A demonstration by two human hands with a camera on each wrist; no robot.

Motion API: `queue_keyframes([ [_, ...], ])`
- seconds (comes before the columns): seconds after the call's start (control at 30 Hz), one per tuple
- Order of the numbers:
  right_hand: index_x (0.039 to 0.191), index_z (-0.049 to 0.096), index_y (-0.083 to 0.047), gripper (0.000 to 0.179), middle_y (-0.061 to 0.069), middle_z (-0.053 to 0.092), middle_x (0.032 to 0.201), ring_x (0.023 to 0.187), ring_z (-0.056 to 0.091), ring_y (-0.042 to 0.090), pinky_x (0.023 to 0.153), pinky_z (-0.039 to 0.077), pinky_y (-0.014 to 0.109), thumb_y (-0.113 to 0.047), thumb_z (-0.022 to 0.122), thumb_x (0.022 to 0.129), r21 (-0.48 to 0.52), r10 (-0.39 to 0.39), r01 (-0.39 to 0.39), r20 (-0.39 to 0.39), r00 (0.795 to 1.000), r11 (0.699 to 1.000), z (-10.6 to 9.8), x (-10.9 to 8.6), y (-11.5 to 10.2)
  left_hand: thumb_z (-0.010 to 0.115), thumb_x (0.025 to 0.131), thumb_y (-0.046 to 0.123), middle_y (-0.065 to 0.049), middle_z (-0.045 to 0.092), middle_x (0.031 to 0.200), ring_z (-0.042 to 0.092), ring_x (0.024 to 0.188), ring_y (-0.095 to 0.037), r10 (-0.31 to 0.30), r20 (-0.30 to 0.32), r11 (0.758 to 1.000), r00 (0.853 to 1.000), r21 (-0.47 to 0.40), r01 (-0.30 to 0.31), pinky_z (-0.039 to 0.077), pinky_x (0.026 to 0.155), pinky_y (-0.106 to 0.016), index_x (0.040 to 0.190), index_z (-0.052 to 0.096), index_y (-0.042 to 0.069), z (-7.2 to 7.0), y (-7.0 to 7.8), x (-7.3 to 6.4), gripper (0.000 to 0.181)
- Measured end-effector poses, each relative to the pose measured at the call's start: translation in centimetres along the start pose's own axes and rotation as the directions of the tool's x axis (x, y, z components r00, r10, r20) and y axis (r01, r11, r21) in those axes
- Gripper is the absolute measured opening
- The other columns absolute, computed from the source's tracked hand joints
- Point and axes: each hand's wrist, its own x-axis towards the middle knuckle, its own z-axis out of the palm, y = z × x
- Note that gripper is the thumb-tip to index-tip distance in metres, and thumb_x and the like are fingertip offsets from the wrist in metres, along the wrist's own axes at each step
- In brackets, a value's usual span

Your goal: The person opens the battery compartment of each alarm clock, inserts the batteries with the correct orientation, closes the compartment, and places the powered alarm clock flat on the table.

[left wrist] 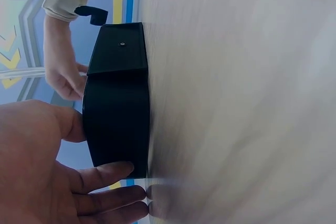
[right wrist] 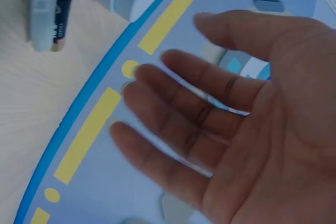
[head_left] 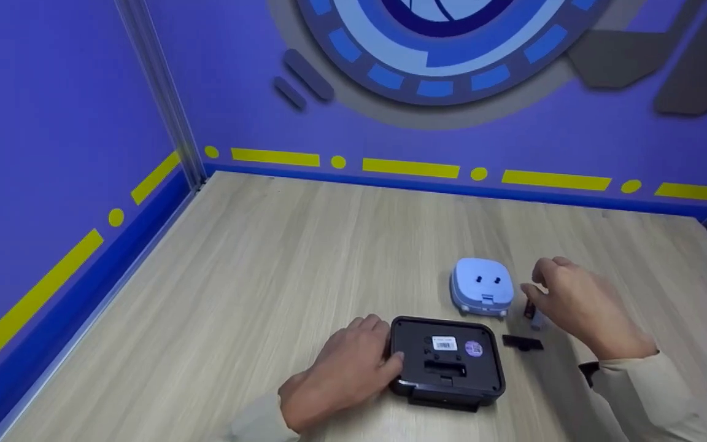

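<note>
A black boxy device lies face down on the table, its battery slot uncovered and bare. My left hand rests against its left side, thumb at the upper edge; in the left wrist view the index finger lies nearly straight along the side. Just right of a light blue rounded case, my right hand hovers over two small batteries; its palm shows bare with fingers loosely spread in the right wrist view. One battery is pale blue, the other dark with a coppery end.
A small black cover lies on the table right of the device. Blue panels with yellow marks border the wooden table at the back and left. A metal post stands at the back left corner.
</note>
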Motion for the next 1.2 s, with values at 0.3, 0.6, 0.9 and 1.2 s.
queue_keyframes([
  [0.3,0.102,0.064,0.013,0.033,0.029,0.069,0.093,0.075,0.068,0.038,0.068,0.055,0.057,-0.014,0.08,0.091,0.008,0.111,-0.114,0.171,0.979,0.993,0.2,-0.7,2.2,0.059,0.101,0.037,-0.004,0.063,0.103,0.056,0.091,-0.018,0.006,-0.003,1.0,1.0,-0.002,-0.006,0.052,0.081,-0.037,0.116,0.069,-0.001,0.0,-0.1,-0.1,0.042],
  [0.6,0.116,0.061,0.019,0.042,0.034,0.068,0.106,0.082,0.066,0.034,0.077,0.054,0.059,-0.016,0.07,0.096,0.026,0.197,-0.218,0.332,0.923,0.976,0.6,-0.5,2.8,0.059,0.101,0.037,-0.004,0.064,0.103,0.057,0.09,-0.018,0.012,-0.008,1.0,1.0,-0.003,-0.012,0.052,0.08,-0.037,0.115,0.069,0.0,-0.1,-0.1,-0.2,0.041],
  [0.9,0.112,0.062,0.015,0.036,0.028,0.069,0.1,0.076,0.06,0.03,0.072,0.052,0.054,-0.018,0.065,0.097,0.027,0.227,-0.252,0.355,0.907,0.967,0.9,-0.6,2.9,0.059,0.101,0.038,-0.004,0.064,0.104,0.056,0.091,-0.018,0.012,-0.01,1.0,1.0,-0.005,-0.012,0.052,0.081,-0.036,0.117,0.069,0.0,-0.1,-0.2,-0.1,0.042],
  [1.2,0.101,0.063,0.008,0.024,0.014,0.066,0.085,0.071,0.057,0.026,0.064,0.048,0.046,-0.016,0.063,0.095,0.041,0.222,-0.254,0.367,0.903,0.966,1.5,-0.5,2.6,0.059,0.102,0.038,-0.004,0.064,0.106,0.056,0.092,-0.018,0.01,0.011,1.0,1.0,-0.005,-0.01,0.052,0.082,-0.037,0.119,0.068,0.0,-0.1,-0.2,-0.1,0.043],
])
